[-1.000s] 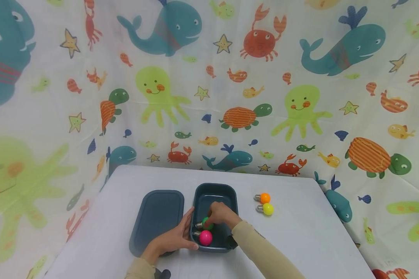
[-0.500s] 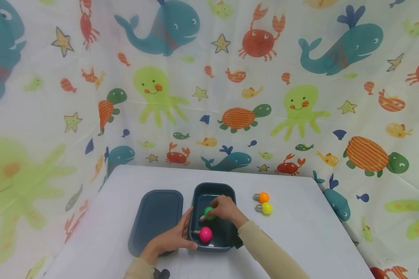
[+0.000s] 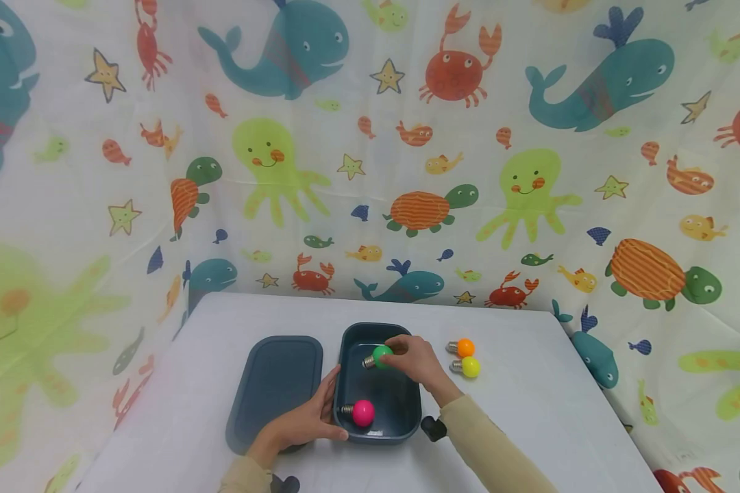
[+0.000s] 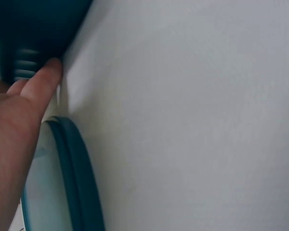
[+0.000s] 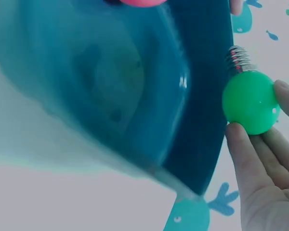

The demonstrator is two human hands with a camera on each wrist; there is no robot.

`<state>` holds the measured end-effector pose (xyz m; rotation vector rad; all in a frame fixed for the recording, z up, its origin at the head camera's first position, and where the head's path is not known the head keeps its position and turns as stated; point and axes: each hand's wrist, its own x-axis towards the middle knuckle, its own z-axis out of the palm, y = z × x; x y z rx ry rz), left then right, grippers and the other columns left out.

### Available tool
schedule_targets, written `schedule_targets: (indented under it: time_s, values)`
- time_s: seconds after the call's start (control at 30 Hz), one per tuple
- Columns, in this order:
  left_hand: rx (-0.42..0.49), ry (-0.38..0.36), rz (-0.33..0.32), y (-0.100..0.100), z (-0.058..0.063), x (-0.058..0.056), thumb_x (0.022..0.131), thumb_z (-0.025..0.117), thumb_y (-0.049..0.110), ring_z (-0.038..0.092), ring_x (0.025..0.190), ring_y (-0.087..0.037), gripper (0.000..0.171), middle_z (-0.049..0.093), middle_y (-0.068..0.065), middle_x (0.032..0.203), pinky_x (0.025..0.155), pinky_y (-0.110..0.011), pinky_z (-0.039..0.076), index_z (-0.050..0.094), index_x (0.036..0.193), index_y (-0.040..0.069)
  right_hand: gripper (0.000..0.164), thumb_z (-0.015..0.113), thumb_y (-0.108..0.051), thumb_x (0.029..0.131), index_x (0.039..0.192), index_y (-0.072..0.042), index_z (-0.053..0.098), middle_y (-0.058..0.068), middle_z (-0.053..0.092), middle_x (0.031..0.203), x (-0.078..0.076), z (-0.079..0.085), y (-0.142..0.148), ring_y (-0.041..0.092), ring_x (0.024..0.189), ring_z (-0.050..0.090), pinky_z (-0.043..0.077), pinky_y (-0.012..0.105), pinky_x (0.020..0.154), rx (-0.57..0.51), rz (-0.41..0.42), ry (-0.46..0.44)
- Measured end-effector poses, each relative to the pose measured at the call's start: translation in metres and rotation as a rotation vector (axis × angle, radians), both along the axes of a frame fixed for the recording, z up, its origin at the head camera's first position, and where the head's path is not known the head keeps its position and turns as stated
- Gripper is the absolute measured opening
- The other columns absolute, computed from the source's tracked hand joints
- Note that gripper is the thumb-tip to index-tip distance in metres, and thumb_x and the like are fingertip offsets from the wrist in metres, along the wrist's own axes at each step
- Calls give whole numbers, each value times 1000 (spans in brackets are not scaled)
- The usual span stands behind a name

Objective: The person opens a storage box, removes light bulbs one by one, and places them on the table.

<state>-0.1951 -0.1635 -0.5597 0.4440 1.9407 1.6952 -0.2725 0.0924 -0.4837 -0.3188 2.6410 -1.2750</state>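
My right hand (image 3: pixel 416 359) pinches a green light bulb (image 3: pixel 382 356) over the far part of a dark blue rectangular box (image 3: pixel 397 404). In the right wrist view, the green bulb's round globe (image 5: pixel 250 102) sits between thumb and fingertips, its metal screw base pointing away. A pink light bulb (image 3: pixel 363 413) lies inside the box near its front left corner. My left hand (image 3: pixel 308 419) rests against the box's left side, fingers along the wall and thumb at the front corner. The left wrist view catches that hand (image 4: pixel 19 110) touching the box, its fingers partly hidden.
The flat dark blue lid (image 3: pixel 277 383) lies left of the box, partly beneath my left forearm. Right of the box, an orange bulb (image 3: pixel 465 348) and a yellow bulb (image 3: pixel 471 367) lie on the white table (image 3: pixel 530 411). A sea-animal printed curtain (image 3: pixel 358 103) hangs behind.
My right hand has lifted the green bulb from beside the pink one and moved it away from me and to the right. The left hand stays at the box.
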Motion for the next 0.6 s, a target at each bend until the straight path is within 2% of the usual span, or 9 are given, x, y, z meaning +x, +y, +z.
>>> schedule_targets:
  time_s: [0.3, 0.6]
  values:
    - [3, -5, 0, -3, 5, -2, 81, 80, 12, 12, 147, -38, 121, -3, -17, 163, 114, -52, 26, -13, 156, 25, 43, 75, -35, 86, 122, -13, 68, 6, 68, 118, 4, 4, 25, 27, 108, 64, 53, 45, 92, -113, -137, 5]
    - [9, -10, -1, -3, 2, -4, 80, 82, 15, 11, 148, -38, 123, -3, -16, 163, 114, -52, 25, -14, 156, 26, 44, 76, -36, 85, 124, -16, 67, 2, 68, 119, 16, 3, 48, 24, 113, 62, 49, 50, 98, -219, -230, -4]
